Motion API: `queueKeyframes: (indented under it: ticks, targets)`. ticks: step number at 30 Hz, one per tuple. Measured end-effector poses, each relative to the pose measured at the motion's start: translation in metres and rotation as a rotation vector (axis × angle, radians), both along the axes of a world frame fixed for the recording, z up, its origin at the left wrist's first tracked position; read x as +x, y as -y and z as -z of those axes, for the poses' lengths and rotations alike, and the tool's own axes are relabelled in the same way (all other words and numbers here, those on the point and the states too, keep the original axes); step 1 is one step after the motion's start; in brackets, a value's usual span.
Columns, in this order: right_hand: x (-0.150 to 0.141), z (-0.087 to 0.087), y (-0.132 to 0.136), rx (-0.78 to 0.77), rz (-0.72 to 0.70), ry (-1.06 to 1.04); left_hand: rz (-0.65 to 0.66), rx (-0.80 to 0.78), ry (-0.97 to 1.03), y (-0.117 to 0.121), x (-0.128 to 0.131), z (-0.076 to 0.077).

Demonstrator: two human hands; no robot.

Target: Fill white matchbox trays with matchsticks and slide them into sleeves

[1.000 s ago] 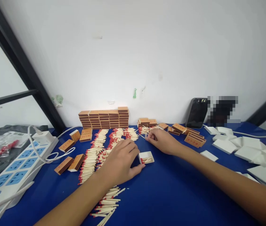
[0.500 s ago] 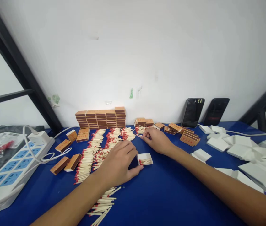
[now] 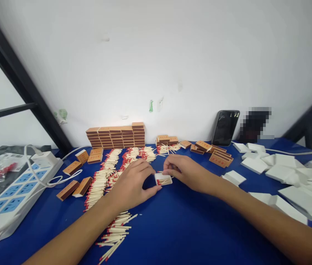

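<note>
On the worktop (image 3: 197,228), well in from the far edge, a small white tray (image 3: 163,176) of matches is seen in the head view. Its left side is touched by the left hand (image 3: 130,182), half open. At its right end, the right hand's (image 3: 185,171) fingertips are drawn together; whether a match is gripped cannot be told. Matchboxes (image 3: 115,138) are stacked along the far edge.

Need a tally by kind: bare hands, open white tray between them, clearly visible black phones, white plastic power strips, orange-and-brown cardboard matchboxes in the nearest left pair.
Bare hands (left hand, right hand): 2
Open white tray: 1
Black phone: 1
White plastic power strip: 1
Orange-and-brown cardboard matchboxes: 2
Total: 7
</note>
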State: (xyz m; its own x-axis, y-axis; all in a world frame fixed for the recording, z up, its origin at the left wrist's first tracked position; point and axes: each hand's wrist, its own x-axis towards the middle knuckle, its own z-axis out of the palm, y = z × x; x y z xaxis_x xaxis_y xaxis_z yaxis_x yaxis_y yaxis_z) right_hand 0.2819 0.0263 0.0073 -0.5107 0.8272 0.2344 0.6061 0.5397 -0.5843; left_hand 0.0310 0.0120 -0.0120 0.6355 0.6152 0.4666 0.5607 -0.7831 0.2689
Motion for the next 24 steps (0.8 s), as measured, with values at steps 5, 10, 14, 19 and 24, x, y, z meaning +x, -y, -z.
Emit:
queueKeyframes:
  ticks: [5,10,14,19,24]
  targets:
    - [0.008,0.005,-0.002,0.027,-0.032,0.039,0.018,0.005,-0.01,-0.001,-0.001,-0.001]
    - [0.0,0.009,0.007,0.034,-0.089,0.052,-0.002,-0.016,-0.027,-0.001,0.0,-0.006]
    - [-0.004,0.004,0.012,0.082,-0.084,0.077,0.001,-0.005,-0.002,0.001,0.001,-0.006]
    - [0.012,-0.009,0.002,0.069,-0.009,0.113,-0.015,0.005,-0.011,0.001,-0.002,-0.005]
    - [0.026,0.002,-0.007,-0.116,-0.023,0.177,-0.034,0.013,-0.023,-0.002,-0.004,-0.006]
